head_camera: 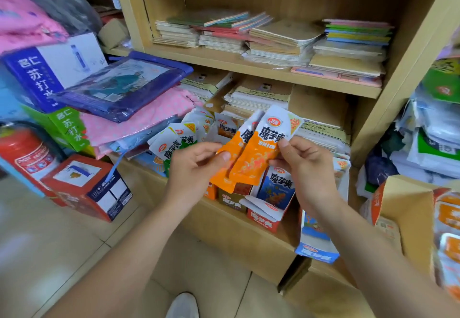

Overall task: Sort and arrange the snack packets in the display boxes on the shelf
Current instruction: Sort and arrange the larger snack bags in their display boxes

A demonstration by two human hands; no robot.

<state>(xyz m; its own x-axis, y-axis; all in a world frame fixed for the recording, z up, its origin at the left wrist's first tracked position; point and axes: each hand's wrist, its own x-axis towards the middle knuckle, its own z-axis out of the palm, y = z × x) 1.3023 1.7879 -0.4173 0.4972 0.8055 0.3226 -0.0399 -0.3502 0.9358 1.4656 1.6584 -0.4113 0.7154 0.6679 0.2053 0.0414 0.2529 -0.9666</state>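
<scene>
Two orange packets [251,153] overlap above the display boxes [275,188] on the low shelf [236,233]; left hand [191,168] pinches the rear one, right hand [307,168] the front. Suggest squaring edges flush, labels forward, before slotting.

Wooden shelf [236,228]: display boxes [273,188], notebooks [281,41]

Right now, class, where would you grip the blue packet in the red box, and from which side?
Pinch the blue packet by its top edge, from above: it stands upright and the red box probably walls in its lower part.
</scene>
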